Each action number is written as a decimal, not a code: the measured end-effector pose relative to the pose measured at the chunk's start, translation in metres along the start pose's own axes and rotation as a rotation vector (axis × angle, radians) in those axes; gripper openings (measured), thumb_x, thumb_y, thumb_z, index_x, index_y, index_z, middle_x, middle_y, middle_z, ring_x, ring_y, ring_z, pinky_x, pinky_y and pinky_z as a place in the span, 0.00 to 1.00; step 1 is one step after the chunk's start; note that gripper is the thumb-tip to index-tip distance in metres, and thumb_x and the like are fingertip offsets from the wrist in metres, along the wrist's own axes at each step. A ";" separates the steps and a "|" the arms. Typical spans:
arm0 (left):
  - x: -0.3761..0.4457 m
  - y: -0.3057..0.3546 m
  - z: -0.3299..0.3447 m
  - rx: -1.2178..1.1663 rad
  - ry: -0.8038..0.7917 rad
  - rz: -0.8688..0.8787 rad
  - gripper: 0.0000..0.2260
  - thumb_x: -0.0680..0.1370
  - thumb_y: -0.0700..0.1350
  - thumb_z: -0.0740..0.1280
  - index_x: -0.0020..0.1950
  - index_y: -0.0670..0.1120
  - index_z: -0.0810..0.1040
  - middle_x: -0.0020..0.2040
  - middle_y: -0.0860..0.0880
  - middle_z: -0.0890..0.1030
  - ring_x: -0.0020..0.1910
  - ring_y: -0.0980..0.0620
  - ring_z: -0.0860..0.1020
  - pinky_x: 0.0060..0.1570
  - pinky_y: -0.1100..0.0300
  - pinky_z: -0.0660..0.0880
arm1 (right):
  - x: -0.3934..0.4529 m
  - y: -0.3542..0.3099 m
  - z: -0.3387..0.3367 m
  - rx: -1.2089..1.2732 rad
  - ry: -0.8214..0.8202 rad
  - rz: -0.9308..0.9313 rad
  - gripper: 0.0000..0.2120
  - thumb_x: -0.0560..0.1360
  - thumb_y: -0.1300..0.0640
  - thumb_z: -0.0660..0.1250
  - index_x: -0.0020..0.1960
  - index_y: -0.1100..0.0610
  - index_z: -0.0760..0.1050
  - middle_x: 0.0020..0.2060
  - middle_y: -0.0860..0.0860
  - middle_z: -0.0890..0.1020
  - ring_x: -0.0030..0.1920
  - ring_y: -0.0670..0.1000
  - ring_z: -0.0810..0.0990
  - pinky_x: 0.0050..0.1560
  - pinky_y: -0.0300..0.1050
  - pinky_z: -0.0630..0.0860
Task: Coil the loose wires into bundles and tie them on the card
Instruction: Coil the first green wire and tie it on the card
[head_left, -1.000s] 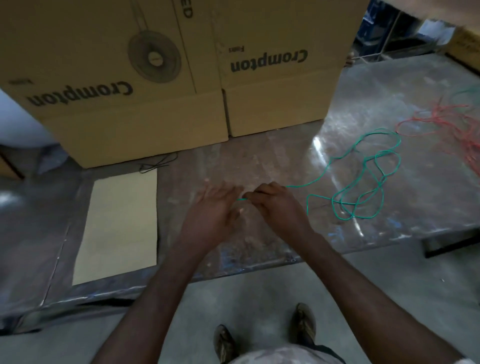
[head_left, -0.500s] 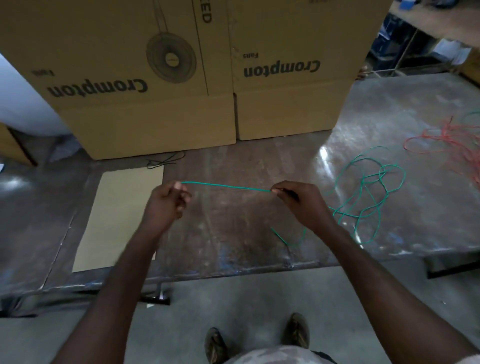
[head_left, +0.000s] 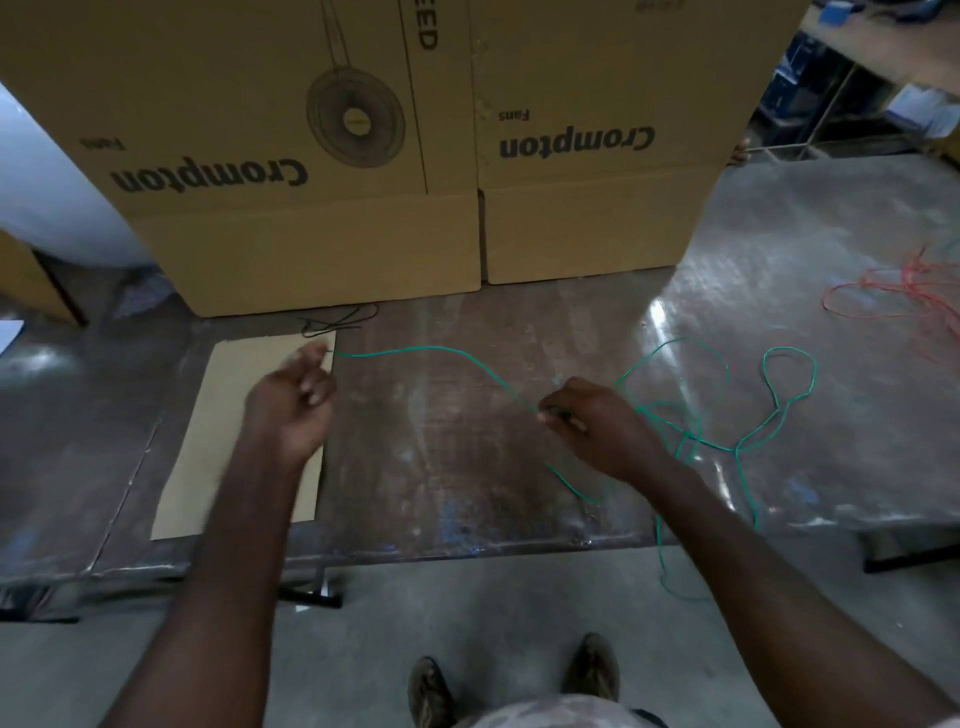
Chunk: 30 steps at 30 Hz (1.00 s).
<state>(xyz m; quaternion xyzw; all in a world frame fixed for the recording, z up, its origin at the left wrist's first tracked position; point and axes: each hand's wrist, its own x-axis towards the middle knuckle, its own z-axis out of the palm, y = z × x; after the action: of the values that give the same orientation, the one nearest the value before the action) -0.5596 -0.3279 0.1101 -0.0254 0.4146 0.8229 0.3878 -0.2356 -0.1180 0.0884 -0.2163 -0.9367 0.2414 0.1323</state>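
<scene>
The hands are wider apart than half a second ago, and the stretch of wire between them now sags in a soft arc where it ran taut. Biggest first: two cardboard boxes (head_left: 322, 156) stand at the back of the worn metal table (head_left: 467, 467), fan printing on their faces. The card (head_left: 218, 415) lies flat on the table at the left, bare, nothing tied to it yet. Out right, the green wire (head_left: 789, 358) sprawls in loose loops, one strand spilling over the table's front edge toward the floor, and a red wire (head_left: 883, 306) lies tangled farther back, untouched. A thin black tie (head_left: 337, 319) lies just behind the card. Now the grips: the left hand (head_left: 291, 405) hovers over the card's right edge, fingers curled, pinching the wire's end; the right hand (head_left: 597, 426) pinches the same wire farther along. By my reckoning it's early going: no coil formed, both wires loose, every bundle and knot left to make.
</scene>
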 end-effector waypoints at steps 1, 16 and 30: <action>-0.004 -0.014 0.016 0.004 -0.001 0.020 0.08 0.79 0.31 0.65 0.54 0.42 0.74 0.48 0.48 0.85 0.25 0.60 0.68 0.25 0.68 0.64 | 0.003 -0.011 0.006 0.019 -0.051 -0.047 0.07 0.81 0.54 0.70 0.56 0.53 0.85 0.46 0.50 0.81 0.46 0.53 0.82 0.49 0.44 0.75; -0.053 -0.138 0.076 0.921 -0.448 0.014 0.17 0.87 0.33 0.56 0.72 0.46 0.75 0.30 0.56 0.78 0.25 0.61 0.70 0.26 0.68 0.65 | 0.018 -0.030 -0.012 0.231 0.074 -0.090 0.04 0.77 0.57 0.77 0.51 0.54 0.86 0.42 0.44 0.82 0.40 0.42 0.79 0.44 0.36 0.72; -0.048 -0.111 0.048 1.026 -0.410 0.053 0.15 0.88 0.51 0.61 0.43 0.49 0.75 0.28 0.58 0.64 0.24 0.62 0.60 0.23 0.67 0.58 | 0.031 -0.002 -0.024 0.259 0.130 -0.012 0.03 0.75 0.56 0.79 0.48 0.52 0.86 0.42 0.47 0.83 0.39 0.45 0.81 0.43 0.34 0.73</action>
<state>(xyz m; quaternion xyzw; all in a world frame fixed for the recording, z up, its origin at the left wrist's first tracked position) -0.4394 -0.2843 0.0849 0.3380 0.6790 0.5126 0.4025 -0.2553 -0.0955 0.1140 -0.2070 -0.8885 0.3447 0.2209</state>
